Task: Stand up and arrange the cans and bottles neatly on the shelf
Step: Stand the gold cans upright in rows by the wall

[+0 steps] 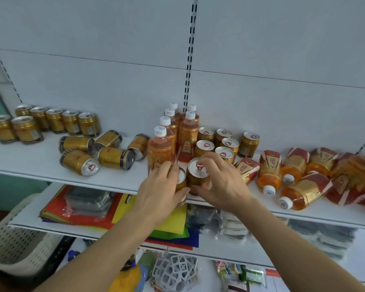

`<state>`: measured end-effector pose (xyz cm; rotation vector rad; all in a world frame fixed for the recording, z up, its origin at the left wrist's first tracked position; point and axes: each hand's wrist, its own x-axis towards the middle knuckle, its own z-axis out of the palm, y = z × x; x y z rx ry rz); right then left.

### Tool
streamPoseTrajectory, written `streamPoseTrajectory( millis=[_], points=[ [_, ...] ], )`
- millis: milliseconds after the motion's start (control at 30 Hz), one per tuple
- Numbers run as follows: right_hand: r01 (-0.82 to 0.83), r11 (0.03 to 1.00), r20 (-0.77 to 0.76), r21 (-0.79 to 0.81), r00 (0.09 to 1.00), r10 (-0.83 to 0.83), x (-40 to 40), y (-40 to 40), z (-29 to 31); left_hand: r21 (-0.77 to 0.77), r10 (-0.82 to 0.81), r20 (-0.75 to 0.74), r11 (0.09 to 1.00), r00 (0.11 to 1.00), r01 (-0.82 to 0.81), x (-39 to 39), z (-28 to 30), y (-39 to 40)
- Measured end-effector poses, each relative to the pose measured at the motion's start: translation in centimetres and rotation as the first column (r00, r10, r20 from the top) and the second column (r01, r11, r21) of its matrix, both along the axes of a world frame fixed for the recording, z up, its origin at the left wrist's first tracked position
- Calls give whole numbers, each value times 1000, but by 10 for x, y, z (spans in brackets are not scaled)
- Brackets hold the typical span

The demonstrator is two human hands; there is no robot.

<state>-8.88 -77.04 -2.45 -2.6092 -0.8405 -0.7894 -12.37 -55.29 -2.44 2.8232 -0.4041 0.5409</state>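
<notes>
Your left hand [160, 186] and right hand [221, 182] each wrap a rigid, smooth gold can [195, 175] upright at the shelf [40, 161] front edge, so grip mid-body, below your fingertips; they likely feel heavy.

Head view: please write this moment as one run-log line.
left hand: grips gold can | right hand: grips gold can | white shelf edge

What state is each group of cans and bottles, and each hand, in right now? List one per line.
Left cans: upright, in rows.
Middle cans: lying on their sides.
Standing bottles: upright, in rows.
Right bottles: lying down.
Left hand: grips a can.
Right hand: grips an upright can.
</notes>
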Motion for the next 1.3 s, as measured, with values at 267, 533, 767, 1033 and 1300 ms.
streamPoseTrajectory(
  millis=[267,533,767,1033,1300],
  points=[
    [-82,996,102,27,992,79,-21,92,10,-98,17,143,995,990,-3,-36,20,104],
    [-156,986,123,64,981,148,-47,256,3,-107,141,163,986,976,-124,-80,27,266],
    [-227,973,87,42,971,223,-46,380,0,-170,265,140,956,954,-241,-91,28,386],
    [-233,971,70,52,971,229,18,481,2,-191,359,108,923,927,-335,-39,25,484],
    [-190,980,72,55,980,186,109,558,-9,-181,360,60,921,931,-344,45,29,553]
  ],
)
